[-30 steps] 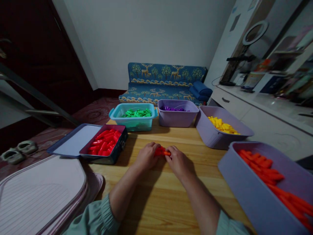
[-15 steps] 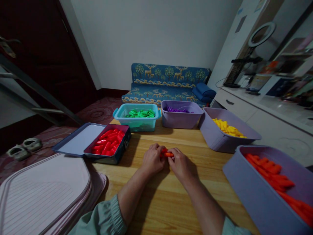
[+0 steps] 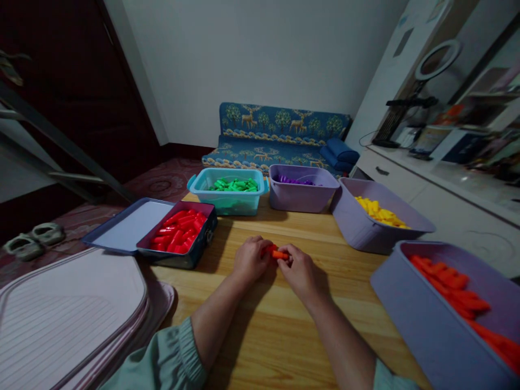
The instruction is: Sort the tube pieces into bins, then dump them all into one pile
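Over the middle of the wooden table (image 3: 252, 319), my left hand (image 3: 252, 260) is closed, its fingertips pinching a red-orange plastic piece (image 3: 267, 249) that they mostly cover. My right hand (image 3: 298, 268) is closed too, with thumb and fingers round a short, stubby orange plastic tube (image 3: 280, 254). The two pieces meet or nearly meet end to end between my hands; I cannot tell whether they are joined. Left of my hands, a hinged dark box (image 3: 199, 252) stands with its lid laid back, full of glossy red tube-like pieces (image 3: 179, 232).
Along the back are a turquoise basket (image 3: 229, 205) of green pieces and a lilac bin (image 3: 303, 201) of purple ones. Lilac bins of yellow pieces (image 3: 379, 211) and orange pieces (image 3: 447, 281) stand to the right. Pale pink folded panels (image 3: 73, 303) lie at left, a patterned sofa (image 3: 280, 130) behind.
My left hand has shifted slightly left. More of the orange tube shows between my fingertips, and both hands keep their hold. The whole view has tilted a little.
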The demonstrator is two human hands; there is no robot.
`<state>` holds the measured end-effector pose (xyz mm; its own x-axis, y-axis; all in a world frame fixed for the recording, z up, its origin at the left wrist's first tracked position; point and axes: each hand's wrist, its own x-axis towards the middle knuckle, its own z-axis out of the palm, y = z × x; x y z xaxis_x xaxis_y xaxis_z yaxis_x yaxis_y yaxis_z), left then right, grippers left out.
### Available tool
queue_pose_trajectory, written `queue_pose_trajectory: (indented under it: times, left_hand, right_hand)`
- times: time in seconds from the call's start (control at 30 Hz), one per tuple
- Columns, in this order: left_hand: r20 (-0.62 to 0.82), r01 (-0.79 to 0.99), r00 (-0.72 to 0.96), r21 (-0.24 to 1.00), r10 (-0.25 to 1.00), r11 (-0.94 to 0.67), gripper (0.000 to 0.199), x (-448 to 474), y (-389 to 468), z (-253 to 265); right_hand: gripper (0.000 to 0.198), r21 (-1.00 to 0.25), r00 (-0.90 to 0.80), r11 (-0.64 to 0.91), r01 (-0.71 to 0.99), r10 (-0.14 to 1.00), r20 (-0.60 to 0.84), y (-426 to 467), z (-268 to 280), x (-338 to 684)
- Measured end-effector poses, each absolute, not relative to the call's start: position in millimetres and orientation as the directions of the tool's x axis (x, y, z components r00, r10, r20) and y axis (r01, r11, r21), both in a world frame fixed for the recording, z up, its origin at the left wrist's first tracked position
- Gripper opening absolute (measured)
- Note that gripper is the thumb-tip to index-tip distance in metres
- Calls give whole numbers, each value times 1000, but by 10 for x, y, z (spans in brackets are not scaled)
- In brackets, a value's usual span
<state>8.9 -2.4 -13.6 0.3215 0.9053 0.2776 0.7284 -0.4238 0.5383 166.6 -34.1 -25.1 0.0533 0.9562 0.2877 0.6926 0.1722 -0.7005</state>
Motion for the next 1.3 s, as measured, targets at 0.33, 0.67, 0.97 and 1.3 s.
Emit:
queue_pose_trajectory:
  times: [0.33, 0.67, 0.97, 1.3]
  left_hand:
    - [-71, -76, 172, 993, 983, 85, 39, 69, 72, -133]
    - [-145, -325, 380, 904, 913, 279, 31, 69, -13, -71]
    - [-116, -184, 462, 957, 879, 222, 41, 68, -9, -156]
    - [-131, 95, 379, 990, 916, 102, 45, -61, 27, -35]
  right_hand:
    - [34, -972, 158, -82, -220, 980, -119, -336, -103, 1670]
    - [44, -887, -24, -153, -435, 987, -159, -453, 18, 1530]
    - [39, -957, 128, 4, -291, 991, -34, -452, -1, 1503]
    - [27, -782, 159, -138, -608, 944, -290, -405, 72, 1623]
